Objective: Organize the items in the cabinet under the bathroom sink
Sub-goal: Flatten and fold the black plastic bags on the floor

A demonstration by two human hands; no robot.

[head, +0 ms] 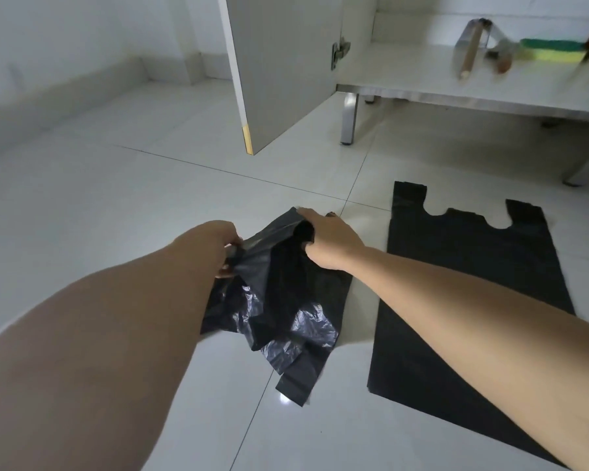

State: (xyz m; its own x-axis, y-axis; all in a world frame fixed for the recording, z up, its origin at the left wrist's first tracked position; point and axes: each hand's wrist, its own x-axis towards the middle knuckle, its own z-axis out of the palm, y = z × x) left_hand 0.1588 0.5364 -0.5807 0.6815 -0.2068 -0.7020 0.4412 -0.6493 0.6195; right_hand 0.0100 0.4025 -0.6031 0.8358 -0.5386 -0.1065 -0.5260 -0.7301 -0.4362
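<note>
I've got the crumpled black bag [276,294] up off the floor [116,198], my left hand [218,243] pinching one bunched corner and my right hand [327,239] curled over the top edge, fingers tucked into the plastic. Looks to me like the flattening step: one flat bag [466,283] already lies smoothed out just to my right, handles toward the cabinet [456,93]. Next I'd want to pull the two hands apart to stretch this one, then lay it down. Plenty of bare tile on my left; the open door [279,69] hangs ahead with its low corner near, so I'd keep the spread low and short. Sponge [551,49] and tools wait on the shelf.
</note>
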